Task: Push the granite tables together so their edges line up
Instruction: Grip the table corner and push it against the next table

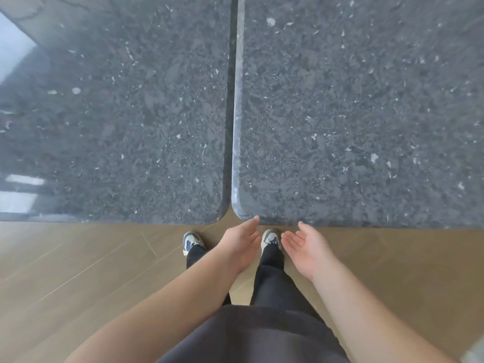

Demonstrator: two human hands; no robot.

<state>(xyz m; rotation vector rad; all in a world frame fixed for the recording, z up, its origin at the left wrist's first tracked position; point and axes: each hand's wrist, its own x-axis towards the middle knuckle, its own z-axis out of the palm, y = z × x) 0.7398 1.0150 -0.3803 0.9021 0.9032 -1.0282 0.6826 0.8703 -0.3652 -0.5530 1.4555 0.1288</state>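
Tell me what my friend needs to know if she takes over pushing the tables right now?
Left hand: open, fingertips at the near edge of the right granite table, by its rounded corner.
Right hand: open, palm up, just below that same edge, holding nothing.
Left granite table sits beside it with only a thin dark seam between them.
Done: tables are nearly together.
Left: the right table's near edge sits slightly closer to you than the left one's, so nudge it until the near edges line up.
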